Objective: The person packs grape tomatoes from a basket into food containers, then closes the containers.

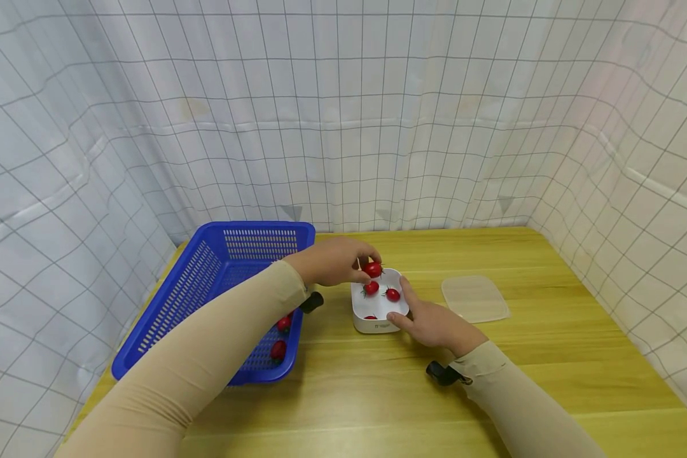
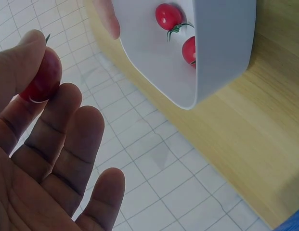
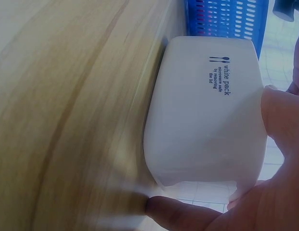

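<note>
At the centre of the head view, the left hand (image 1: 334, 261) pinches a tomato (image 1: 373, 270) at the far rim of the white box (image 1: 372, 326), where three other tomatoes (image 1: 392, 294) lie; the right hand (image 1: 435, 324) holds the box's right side. Left of centre, the blue basket (image 1: 266, 376) contains loose tomatoes (image 1: 278, 350). Upper left of the left wrist view, the pinched fruit hangs apart from the box. Right of the right wrist view, the right hand's thumb presses the rim. Filling the box seems the step in hand; next likely calls for lowering, then loosening the pinch.
</note>
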The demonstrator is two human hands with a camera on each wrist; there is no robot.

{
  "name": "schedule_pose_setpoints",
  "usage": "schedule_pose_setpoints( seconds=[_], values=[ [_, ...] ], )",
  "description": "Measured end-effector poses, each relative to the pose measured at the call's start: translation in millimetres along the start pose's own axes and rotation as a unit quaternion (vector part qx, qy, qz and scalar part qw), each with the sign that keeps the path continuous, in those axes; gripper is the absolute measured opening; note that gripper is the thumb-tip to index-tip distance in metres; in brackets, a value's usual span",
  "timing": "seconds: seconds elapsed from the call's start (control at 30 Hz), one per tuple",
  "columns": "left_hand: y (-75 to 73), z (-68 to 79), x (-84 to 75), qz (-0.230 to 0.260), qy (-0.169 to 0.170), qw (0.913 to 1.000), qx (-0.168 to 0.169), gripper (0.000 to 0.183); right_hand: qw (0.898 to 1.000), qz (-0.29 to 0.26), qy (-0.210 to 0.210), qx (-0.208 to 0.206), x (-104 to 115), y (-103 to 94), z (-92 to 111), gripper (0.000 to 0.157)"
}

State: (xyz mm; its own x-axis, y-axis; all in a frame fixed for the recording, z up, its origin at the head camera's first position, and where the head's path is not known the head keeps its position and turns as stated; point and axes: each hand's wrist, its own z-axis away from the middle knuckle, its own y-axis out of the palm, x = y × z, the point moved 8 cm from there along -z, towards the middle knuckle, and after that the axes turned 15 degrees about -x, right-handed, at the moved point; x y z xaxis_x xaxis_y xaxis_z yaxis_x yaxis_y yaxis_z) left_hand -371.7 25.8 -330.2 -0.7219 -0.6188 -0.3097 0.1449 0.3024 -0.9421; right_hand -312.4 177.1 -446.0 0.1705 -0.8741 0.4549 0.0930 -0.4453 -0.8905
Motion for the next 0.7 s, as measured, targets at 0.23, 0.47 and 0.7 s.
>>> schedule_pose_setpoints(
  seconds=[0.23,0.47,0.7],
  values=[
    [-0.2,0.2,-1.5,-0.002,-0.008,0.9999,0.006,0.043,1.000,-0.003,0.000,0.000,-0.4,-0.2,0.1,0.096],
    [0.1,0.8,-2.4,-0.001,-0.008,0.9999,0.008,0.045,1.000,-0.003,0.001,0.000,-0.6,0.2,0.3,0.097],
    [-2.5,3.6,-0.6,0.002,-0.008,0.9999,0.010,0.044,1.000,-0.006,-0.002,-0.007,-0.4,-0.3,0.4,0.097]
  ],
)
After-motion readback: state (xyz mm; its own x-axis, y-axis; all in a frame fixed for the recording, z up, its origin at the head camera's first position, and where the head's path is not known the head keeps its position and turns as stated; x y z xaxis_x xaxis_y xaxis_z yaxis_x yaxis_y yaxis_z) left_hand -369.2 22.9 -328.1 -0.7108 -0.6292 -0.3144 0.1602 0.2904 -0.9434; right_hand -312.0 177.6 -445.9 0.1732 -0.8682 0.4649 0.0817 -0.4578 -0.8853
